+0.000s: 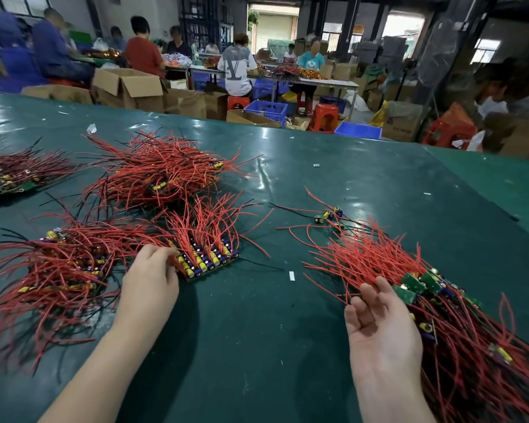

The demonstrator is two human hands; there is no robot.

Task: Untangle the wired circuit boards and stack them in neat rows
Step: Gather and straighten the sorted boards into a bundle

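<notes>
The left hand (151, 277) lies palm down with its fingertips touching the near-left end of a tidy row of circuit boards (208, 261), fingers fairly straight and wrapped round nothing; the right hand (379, 328) hovers palm up, fingers loosely spread and relaxed, holding nothing, its fingertips just at the inner edge of a tangled heap of wired boards (440, 315) that runs off toward the right near corner; between the two forearms the dark green table cover (257, 346) lies bare apart from a small white scrap (292, 276), giving open room toward the near edge; left of the left hand a loose pile of boards and red wires (58, 270) spreads to the frame's left side; behind the tidy row sits a larger mound of red wires (162, 172), and another darker bundle (16, 175) lies at the far left; a few stray boards (329, 215) rest apart beyond the right heap; the cover is glossy and wrinkled, with bits of white litter; past the table's far edge stand cardboard boxes (129, 88), blue crates (268, 109) and red stools (324, 117), with seated workers (237, 70) at long benches in a dim workshop.
</notes>
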